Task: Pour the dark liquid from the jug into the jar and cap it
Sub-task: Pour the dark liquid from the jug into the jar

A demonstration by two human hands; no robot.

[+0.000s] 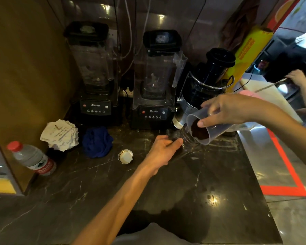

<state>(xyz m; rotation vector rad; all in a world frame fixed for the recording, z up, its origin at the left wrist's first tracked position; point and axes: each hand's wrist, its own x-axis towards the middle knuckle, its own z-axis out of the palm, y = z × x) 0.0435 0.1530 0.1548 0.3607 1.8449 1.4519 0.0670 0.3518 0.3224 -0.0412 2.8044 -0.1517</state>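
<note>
Right of frame centre, the right hand is gripping the translucent plastic jug, tipping its mouth down-left over the clear glass jar, which the left hand is clasping. 1 round metal cap is lying left, nearer the left hand.

"Blenders" on left blender's control panel, "Blenders" on right blender's control panel, yellow box print and paper slips unreadable

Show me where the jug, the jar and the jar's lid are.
jug (217, 129): head view, on its clear side wall.
jar (187, 142): head view, on its ribbed shoulder.
lid (125, 156): head view, on its pale inside face.
</note>
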